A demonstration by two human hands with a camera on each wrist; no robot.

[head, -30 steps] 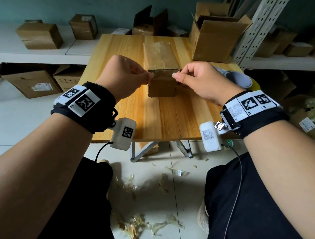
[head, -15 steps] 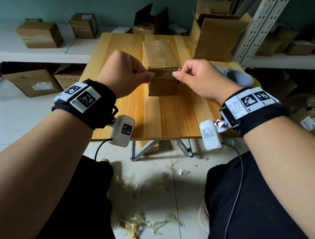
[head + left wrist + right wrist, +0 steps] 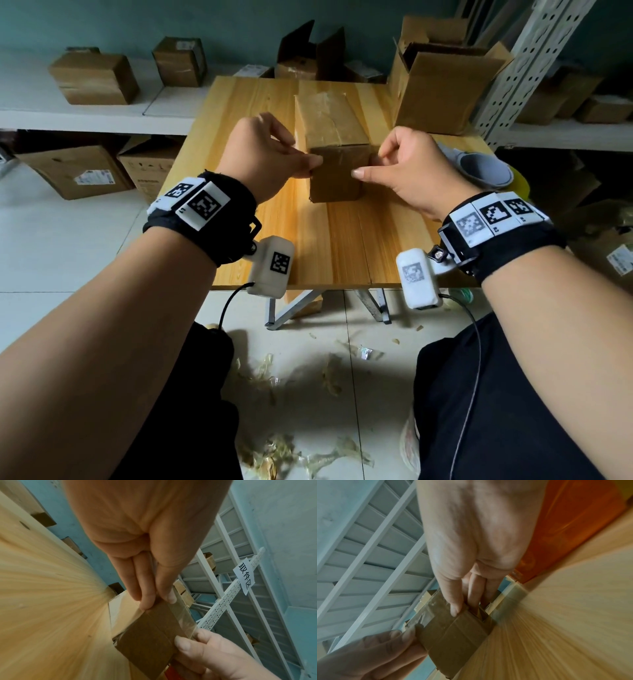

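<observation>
Across the box [image 3: 334, 188], left hand [image 3: 267, 154] and right hand [image 3: 407, 171] each pinch the tape [image 3: 181, 614] taut; next I'd press it down.

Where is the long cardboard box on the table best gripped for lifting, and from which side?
Probably by its two long side walls, one hand from each side. The narrow box lies flat, lengthwise away from the person; the left hand and right hand sit at its near corners, pinching the tape strip.
</observation>
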